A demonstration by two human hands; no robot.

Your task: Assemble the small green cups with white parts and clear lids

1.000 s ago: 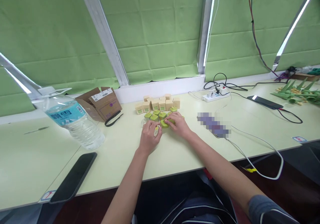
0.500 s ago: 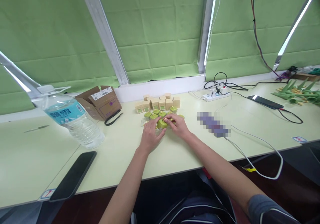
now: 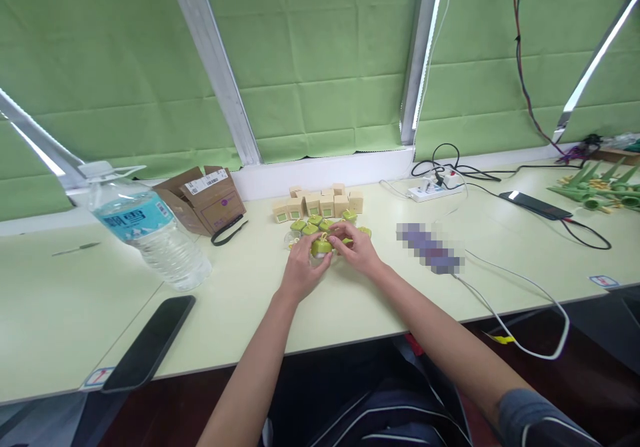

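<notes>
Between my hands is a small rounded green gadget (image 3: 321, 248) with a pale yellow cord loop (image 3: 324, 236) standing up on its top. My left hand (image 3: 301, 268) grips its left side, thumb at the front and fingers behind. My right hand (image 3: 358, 250) is closed at its right side, fingertips pinched close to the loop. Several more green gadgets (image 3: 314, 220) lie just beyond my fingers, partly hidden by them. Clear plastic wrapping (image 3: 291, 239) shows left of the group. Behind them stand several small tan cardboard boxes (image 3: 327, 206).
On the left are a large water bottle (image 3: 170, 250), an open brown carton (image 3: 210, 200), a black strap (image 3: 230, 230) and a black phone (image 3: 150, 344). To the right lie a blurred-out item (image 3: 430, 248), a power strip (image 3: 434, 190), cables, another phone (image 3: 535, 204) and green plastic parts (image 3: 595, 187).
The cord loop now stands visible above the green gadget; before, my right fingers covered it. My right fingers have shifted slightly back from the top. The view has tilted a little.
</notes>
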